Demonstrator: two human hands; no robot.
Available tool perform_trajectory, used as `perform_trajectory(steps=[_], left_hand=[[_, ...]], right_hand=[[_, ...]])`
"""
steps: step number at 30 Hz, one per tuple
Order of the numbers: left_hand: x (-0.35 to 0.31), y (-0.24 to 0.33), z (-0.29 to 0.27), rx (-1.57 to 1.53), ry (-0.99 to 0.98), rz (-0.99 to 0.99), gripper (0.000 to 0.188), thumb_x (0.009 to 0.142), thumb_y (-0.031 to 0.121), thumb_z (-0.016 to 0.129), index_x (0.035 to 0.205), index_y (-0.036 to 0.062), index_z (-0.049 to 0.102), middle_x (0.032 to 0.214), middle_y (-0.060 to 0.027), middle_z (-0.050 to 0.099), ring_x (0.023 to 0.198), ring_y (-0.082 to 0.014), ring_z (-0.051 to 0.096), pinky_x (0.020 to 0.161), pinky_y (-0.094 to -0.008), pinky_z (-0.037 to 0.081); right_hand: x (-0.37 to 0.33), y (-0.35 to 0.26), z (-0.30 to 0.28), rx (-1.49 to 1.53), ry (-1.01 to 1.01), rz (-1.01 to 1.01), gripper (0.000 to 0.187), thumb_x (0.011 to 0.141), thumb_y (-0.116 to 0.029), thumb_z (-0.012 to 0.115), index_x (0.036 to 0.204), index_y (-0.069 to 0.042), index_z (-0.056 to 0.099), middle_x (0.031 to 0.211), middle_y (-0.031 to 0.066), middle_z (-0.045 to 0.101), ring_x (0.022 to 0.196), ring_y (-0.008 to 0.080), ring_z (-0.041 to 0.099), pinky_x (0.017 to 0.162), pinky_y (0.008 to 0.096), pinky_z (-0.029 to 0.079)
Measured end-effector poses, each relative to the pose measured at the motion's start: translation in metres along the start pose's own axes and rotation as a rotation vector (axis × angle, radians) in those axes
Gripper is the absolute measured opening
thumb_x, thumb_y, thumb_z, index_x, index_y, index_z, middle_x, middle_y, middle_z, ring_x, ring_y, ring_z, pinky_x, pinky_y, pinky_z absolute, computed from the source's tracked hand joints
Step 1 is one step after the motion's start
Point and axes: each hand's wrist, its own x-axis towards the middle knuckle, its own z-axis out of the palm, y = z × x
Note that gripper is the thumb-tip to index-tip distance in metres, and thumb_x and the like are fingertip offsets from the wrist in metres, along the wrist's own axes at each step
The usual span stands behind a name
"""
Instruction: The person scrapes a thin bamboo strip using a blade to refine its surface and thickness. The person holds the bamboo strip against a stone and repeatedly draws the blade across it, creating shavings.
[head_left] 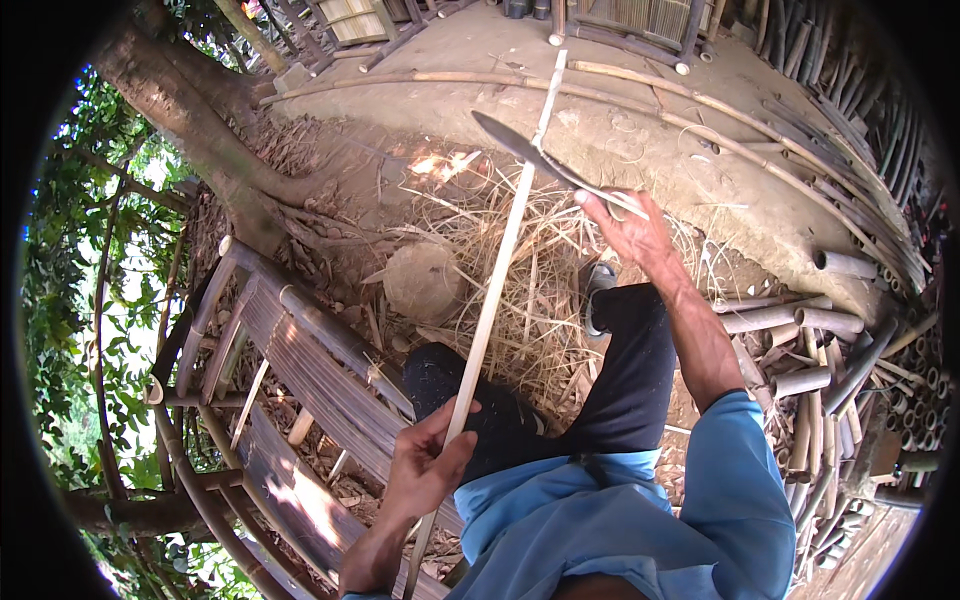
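Observation:
A long pale bamboo strip runs slantwise from beside my lap out to the far ground. My left hand grips it near its lower end, thumb and fingers closed around it. In my right hand is a machete, its dark curved blade pointing away to the upper left. The blade crosses the strip toward its far part; whether it touches the strip I cannot tell. The machete's handle is mostly covered by my fingers.
A bamboo bench stands at my left. Thin shavings litter the ground before my feet, beside a round stump. Cut bamboo pieces are heaped at my right. Long bamboo poles lie across the far ground, and a tree trunk leans at the upper left.

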Motion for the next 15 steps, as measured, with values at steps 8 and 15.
perform_trajectory(steps=[8,15], left_hand=[[-0.024,-0.011,-0.007,0.037,0.075,-0.119,0.031,0.108,0.022,0.054,0.129,0.0008,0.063,0.056,0.0027,0.043,0.042,-0.0045,0.035,0.039,-0.0243,0.025],[-0.053,-0.022,-0.012,-0.009,0.058,-0.233,0.029,0.105,0.023,0.061,0.125,0.0024,0.068,0.057,0.0026,0.049,0.045,-0.004,0.04,0.041,-0.024,0.028]], right_hand=[[0.007,-0.019,-0.019,-0.224,-0.169,0.053,0.063,0.099,-0.063,0.053,0.082,-0.005,0.07,0.064,0.0105,0.067,0.053,0.0201,0.063,0.053,0.0423,0.052],[0.026,0.008,-0.025,-0.156,-0.33,0.288,0.083,0.092,-0.084,0.041,0.081,-0.008,0.073,0.059,0.0142,0.061,0.055,0.0279,0.062,0.057,0.047,0.053]])
